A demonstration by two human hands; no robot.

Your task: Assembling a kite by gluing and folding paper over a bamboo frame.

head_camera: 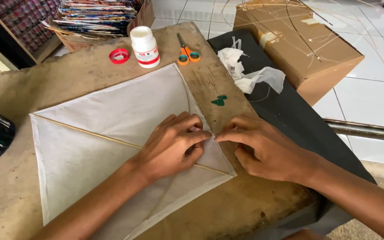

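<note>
The kite [112,146], white paper stretched over thin sticks, lies flat on the brown work board [36,84], one corner pointing toward the person. From the head camera, the left hand [172,144] rests on the paper near the right-hand edge, fingers curled down, the forefinger stretched out and pressing along the fold. The right hand [263,151] comes in from the other side, its fingertips meeting the left forefinger right at the kite's edge; they look pinched on the folded hem, though the grip itself is too small to tell for sure. A thin stick [90,133] runs across under the paper from the far left corner to just below the left hand.

Farther up the board stands a white glue bottle [145,46], open, with its red cap [119,56] lying just beside it. The orange-handled scissors [186,51] lie near the bottle. Crumpled white paper scraps [245,73] sit on a black sheet [290,115] to the right, next to a cardboard box [298,44] on the tiled floor. A stack of printed paper [96,18] sits at the top.
</note>
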